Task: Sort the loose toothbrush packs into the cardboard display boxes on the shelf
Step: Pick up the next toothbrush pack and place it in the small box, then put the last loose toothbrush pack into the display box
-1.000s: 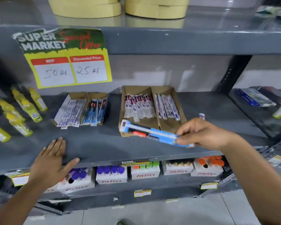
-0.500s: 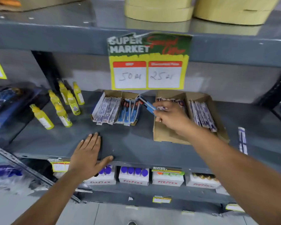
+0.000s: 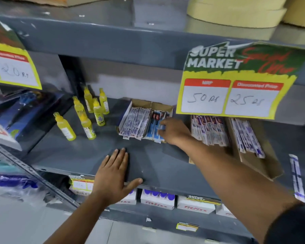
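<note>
My left hand lay flat and spread on the shelf at its front edge, gripping nothing. A second earlier my right hand had carried the blue toothbrush pack at the front edge; now it pressed that pack into the right compartment of the left display box, so this pack was nearly sorted. My fingers hid their grip; whether they had let go, I cannot tell. One loose pack remained by the right front edge.
</note>
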### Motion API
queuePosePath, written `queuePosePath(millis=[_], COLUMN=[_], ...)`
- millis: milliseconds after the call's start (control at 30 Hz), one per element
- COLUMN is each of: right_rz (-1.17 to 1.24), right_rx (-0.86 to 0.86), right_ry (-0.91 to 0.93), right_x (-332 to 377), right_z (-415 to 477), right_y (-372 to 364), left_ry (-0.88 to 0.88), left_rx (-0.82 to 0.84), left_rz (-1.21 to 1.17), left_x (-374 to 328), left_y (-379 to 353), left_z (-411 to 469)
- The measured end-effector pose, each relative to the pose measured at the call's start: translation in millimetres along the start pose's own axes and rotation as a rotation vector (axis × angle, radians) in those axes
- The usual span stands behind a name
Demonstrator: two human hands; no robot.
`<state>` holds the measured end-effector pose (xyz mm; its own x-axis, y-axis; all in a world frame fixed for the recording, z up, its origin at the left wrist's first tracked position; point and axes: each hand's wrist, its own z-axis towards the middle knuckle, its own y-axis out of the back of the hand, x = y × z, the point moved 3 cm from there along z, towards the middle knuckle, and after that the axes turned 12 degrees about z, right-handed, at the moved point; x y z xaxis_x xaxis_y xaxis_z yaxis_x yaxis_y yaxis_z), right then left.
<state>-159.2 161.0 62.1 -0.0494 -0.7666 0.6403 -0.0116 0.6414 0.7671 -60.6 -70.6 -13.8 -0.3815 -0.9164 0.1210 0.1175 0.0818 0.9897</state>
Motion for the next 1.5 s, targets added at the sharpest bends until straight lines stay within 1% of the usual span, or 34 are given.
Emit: queuePosePath(millis=[67,100,167,200,233,300,333,367,433,467,500,533,567,700,833,1000,1067,1133,1167,1200,1233,1300,1367,1400,1500], right_rz=[-0.163,-0.200,-0.153,-0.081,0.012,0.115,0.094,0.019,-0.155,-0.169,-0.129,-0.076,-0.050,-0.068,-0.052,0.116,0.127,0.127,0.146,0.186,0.245,0.494,0.760,0.829,0.864], right_rx=[0.023,0.048,0.067,0.034,-0.043,-0.278,-0.386,-0.460,-0.515,-0.508,-0.497,-0.504,-0.529,-0.625,-0.548,-0.553,-0.544,-0.587,-0.646,-0.726,-0.789,-0.853,-0.801,-0.721,-0.378], right_ry=[-0.019,-0.033,-0.025,-0.005,0.024,0.026,-0.039,-0.143,-0.445,-0.604,-0.733,-0.812,-0.828,-0.772,-0.850,-0.857,-0.874,-0.889,-0.871,-0.816,-0.726,-0.505,-0.325,-0.266,-0.177], right_x=[2,2,-1,-4,-9,-41,-68,-99,-169,-201,-226,-242,-253,-269,-275,-284,-288,-290,-290,-290,-287,-274,-256,-247,-223], right_z=[-4,-7,-18,-27,-38,-62,-78,-95,-137,-159,-179,-196,-206,-229,-241,-237,-237,-238,-240,-242,-243,-246,-248,-250,-258], right_y=[-2,-1,5,13,27,70,96,121,163,176,183,184,183,178,170,175,175,177,179,184,189,198,203,206,208], left_ry=[-0.006,-0.007,-0.015,-0.019,-0.023,-0.037,-0.047,-0.053,-0.056,-0.051,-0.044,-0.032,-0.021,-0.009,-0.021,-0.020,-0.006,-0.006,-0.005,-0.003,0.000,0.000,0.006,0.006,0.012], left_rx=[0.002,0.002,0.011,0.022,0.028,0.024,0.025,0.031,0.045,0.056,0.062,0.071,0.074,0.082,0.080,0.104,0.102,0.104,0.105,0.108,0.108,0.101,0.094,0.092,0.097], left_rz=[-0.004,-0.015,-0.025,-0.012,0.003,0.010,0.014,0.020,0.035,0.040,0.046,0.046,0.046,0.045,0.054,0.082,0.094,0.105,0.107,0.101,0.096,0.089,0.093,0.094,0.083], left_x=[1,1,0,1,2,3,1,1,1,2,2,3,3,-1,-2,-3,-1,0,1,1,1,1,1,2,2], left_y=[0,1,1,0,-1,-4,-6,-7,-10,-12,-12,-12,-10,-1,4,2,1,-2,-4,-5,-5,-6,-7,-7,-9], left_z=[-1,-1,-1,-1,-1,0,2,3,5,5,6,5,5,5,5,6,6,7,7,8,7,7,7,7,7])
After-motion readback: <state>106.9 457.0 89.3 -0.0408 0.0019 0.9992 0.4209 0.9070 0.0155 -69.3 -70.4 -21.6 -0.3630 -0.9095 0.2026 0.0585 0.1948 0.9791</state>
